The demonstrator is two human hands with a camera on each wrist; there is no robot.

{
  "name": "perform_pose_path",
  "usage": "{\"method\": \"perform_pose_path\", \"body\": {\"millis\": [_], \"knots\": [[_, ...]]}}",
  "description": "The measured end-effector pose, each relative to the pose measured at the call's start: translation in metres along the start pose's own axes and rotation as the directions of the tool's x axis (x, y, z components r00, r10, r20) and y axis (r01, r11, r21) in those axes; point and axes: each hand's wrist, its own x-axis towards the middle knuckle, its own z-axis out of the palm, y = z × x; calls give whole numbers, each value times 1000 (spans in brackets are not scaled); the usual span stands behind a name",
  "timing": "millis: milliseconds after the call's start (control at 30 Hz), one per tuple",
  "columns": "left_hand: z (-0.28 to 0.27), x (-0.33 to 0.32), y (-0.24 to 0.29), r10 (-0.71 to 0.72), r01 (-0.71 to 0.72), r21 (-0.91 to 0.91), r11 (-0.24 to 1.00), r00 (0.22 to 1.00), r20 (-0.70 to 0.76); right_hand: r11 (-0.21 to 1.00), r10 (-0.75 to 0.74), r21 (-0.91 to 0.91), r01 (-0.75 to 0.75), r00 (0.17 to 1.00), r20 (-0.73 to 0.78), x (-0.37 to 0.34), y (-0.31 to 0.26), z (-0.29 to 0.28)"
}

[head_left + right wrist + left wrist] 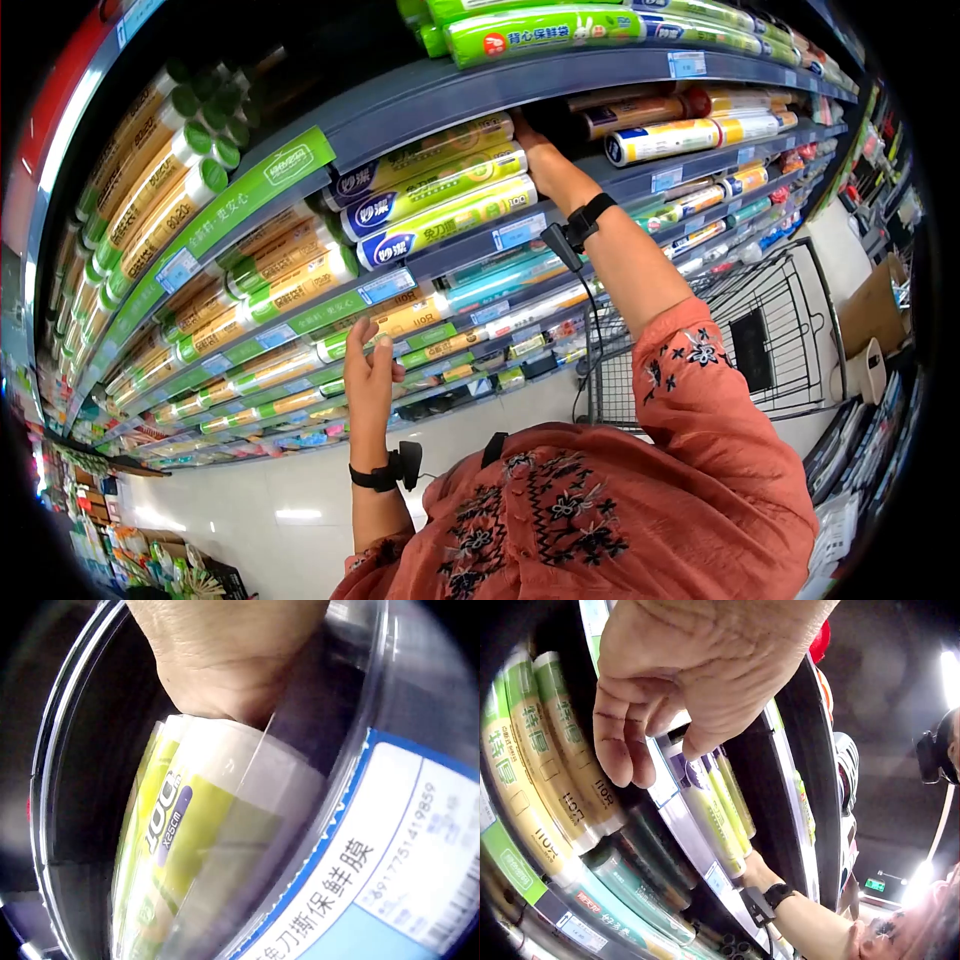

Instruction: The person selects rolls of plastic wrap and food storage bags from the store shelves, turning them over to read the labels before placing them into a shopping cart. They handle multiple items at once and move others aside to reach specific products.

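Head view: nearest, I record a coral blouse point(575, 560) of crinkled cloth with dark floral embroidery. The left hand point(372, 368) hangs loosely bent, fingers slightly parted, before the lower shelving. The right hand point(537, 158) is at the ends of smooth, plastic-wrapped cylindrical rolls point(448, 217) stacked on a shelf; fingers hidden, I cannot tell its grip. Beyond stands a wire-mesh trolley point(752, 348).
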Motion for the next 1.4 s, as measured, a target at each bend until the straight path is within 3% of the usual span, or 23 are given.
{"method": "perform_pose_path", "body": {"millis": [100,167,200,233,267,333,400,467,600,633,733,933,1000,1133,1167,1267,1300,1400], "knots": [[-2,0,-3,2,-1,-4,1000,1000,4,999,7,-38,-10,997,-81,-14,-9,9],[-5,0,-10,-7,6,7,1000,1000,24,995,44,-93,-47,998,-42,45,22,-31],[-10,-1,-12,-12,12,14,1000,1000,21,999,30,9,-30,999,-13,63,30,-36],[-13,-3,-12,-11,11,-24,1000,1000,5,990,-43,134,39,999,22,17,7,-17],[-17,-5,-12,-5,5,-32,999,1000,-11,965,-110,252,67,981,161,15,5,-19],[-25,-11,-13,-17,15,-41,999,999,-43,994,-65,94,57,995,76,1,2,-12],[-33,-12,-29,-24,23,-28,999,999,-32,995,22,98,-24,1000,17,-18,-10,6],[-36,-19,-22,16,-17,-19,1000,998,-64,986,-51,164,21,982,180,-4,-5,-8],[-50,-36,-16,22,-31,-64,997,991,-135,945,-325,8,326,940,103,-10,-7,-55],[-55,-41,-15,3,-12,-78,997,993,-121,941,-309,74,330,928,-207,-47,-14,-30],[-70,-51,-28,-76,70,-101,992,995,-59,892,-446,-112,438,893,-60,-117,-12,-38],[-85,-69,-63,-157,160,-52,986,986,56,918,-231,-370,144,951,-204,-223,62,-49],[-87,-71,-71,-171,175,-42,984,981,95,946,-117,-324,7,940,-321,-248,98,-56],[-82,-70,-70,-138,141,-1,990,972,190,959,31,-257,-118,946,-321,-294,141,-64],[-86,-67,-83,-142,145,14,989,947,287,958,53,-251,-136,949,-310,-304,146,-61],[-76,-70,-91,-82,88,2,996,923,377,953,92,-250,-169,952,-291,-327,152,-51],[-80,-68,-93,-52,-15,138,990,882,468,950,97,-260,-176,952,-289,-333,152,-46],[-79,-74,-97,-106,31,165,986,877,470,931,88,-321,-174,960,-266,-345,148,-32]]}}
